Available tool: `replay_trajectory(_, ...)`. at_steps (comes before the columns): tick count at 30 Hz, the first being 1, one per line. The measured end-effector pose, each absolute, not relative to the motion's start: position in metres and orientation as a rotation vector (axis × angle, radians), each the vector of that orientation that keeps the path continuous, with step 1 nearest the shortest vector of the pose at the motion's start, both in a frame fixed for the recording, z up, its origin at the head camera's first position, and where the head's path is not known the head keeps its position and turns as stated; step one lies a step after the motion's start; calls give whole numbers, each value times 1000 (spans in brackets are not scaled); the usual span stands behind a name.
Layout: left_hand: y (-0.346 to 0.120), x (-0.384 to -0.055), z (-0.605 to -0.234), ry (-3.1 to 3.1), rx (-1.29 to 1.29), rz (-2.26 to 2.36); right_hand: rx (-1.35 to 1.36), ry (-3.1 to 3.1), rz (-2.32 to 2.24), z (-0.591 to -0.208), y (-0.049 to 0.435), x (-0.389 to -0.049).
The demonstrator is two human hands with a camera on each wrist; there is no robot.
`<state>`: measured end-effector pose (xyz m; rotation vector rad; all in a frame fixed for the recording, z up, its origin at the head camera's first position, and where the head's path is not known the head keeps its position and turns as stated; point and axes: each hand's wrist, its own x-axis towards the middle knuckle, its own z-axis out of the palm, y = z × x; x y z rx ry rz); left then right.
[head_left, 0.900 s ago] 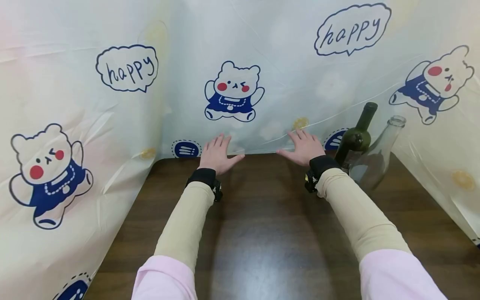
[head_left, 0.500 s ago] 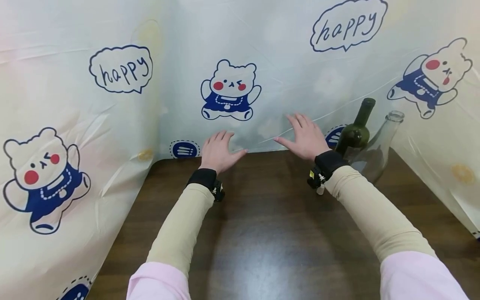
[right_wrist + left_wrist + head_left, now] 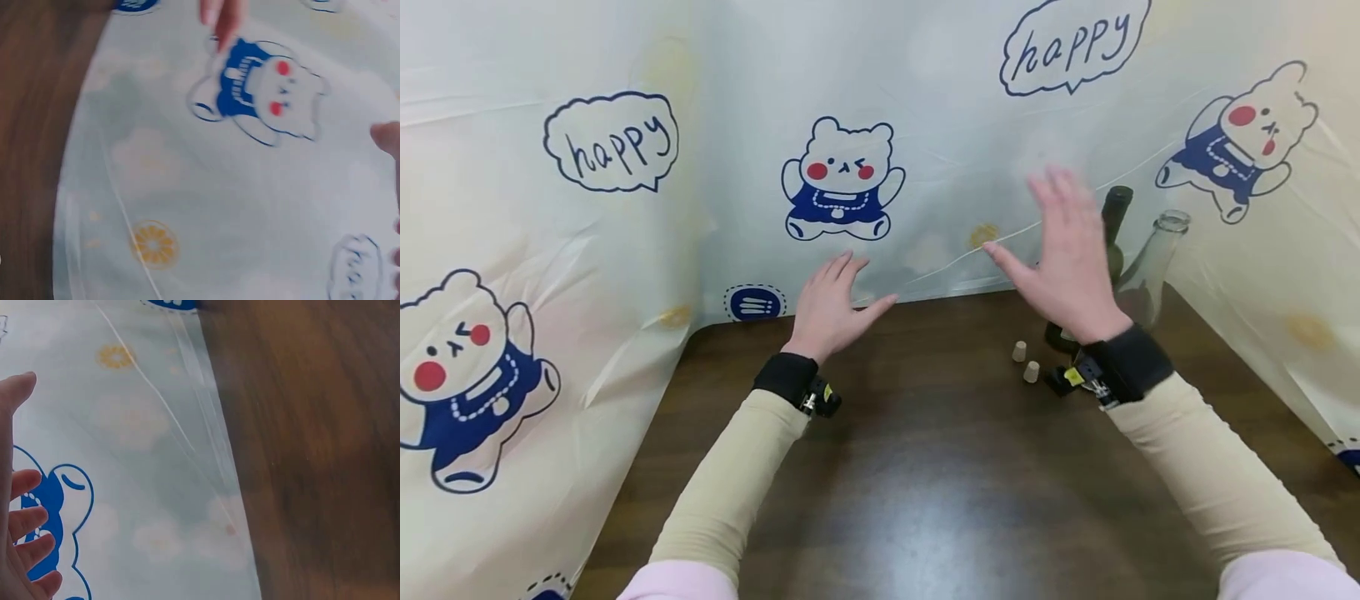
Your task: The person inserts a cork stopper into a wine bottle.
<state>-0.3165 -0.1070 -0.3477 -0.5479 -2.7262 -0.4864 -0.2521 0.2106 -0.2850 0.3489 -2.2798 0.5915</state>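
Green bottle (image 3: 1116, 223) and clear bottle (image 3: 1150, 275) stand on bench (image 3: 925, 467), right of frame; 2 corks (image 3: 1032, 372) just left. Right hand (image 3: 1070, 258) spread, holding nothing, partly hides green bottle; left hand (image 3: 831, 304), left of centre, relaxed, also empty. Low right-wrist swing could topple bottles, scatter corks.

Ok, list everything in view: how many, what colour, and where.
Table: 1, brown, lower view
Printed sheet: 1, pale, behind and beside the table
Bear prints: 3, blue and red, on the sheet
"Happy" bubbles: 2, blue, upper sheet
Badge prints: 3 or more, blue, lower sheet
Orange-slice prints: 3 or more, yellowish, lower sheet
Green bottle: 1, dark green, back right, partly hidden
Clear bottle: 1, colourless, beside it
Corks: 2, tan, left of both bottles
Wrist straps: 2, black, on the wrists
Sleeves: 2, beige and pink, arms
Left hand: 1, bare, left of centre
Right hand: 1, bare, before the green bottle
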Motion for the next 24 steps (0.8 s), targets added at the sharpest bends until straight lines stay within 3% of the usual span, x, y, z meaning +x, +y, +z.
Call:
replay_trajectory(9,-106,-290,-363,-2700,-598,-577,-103,-1736,968,-281,242,-207)
replay_trajectory(17,-89,-265,-380,-2724,-688,-655,-440,-2046,1262,-343,292,-223)
replay_trajectory(24,-73,-253,-395,-2730,-768,-691,-433,-2073,1254,-391,303,-230)
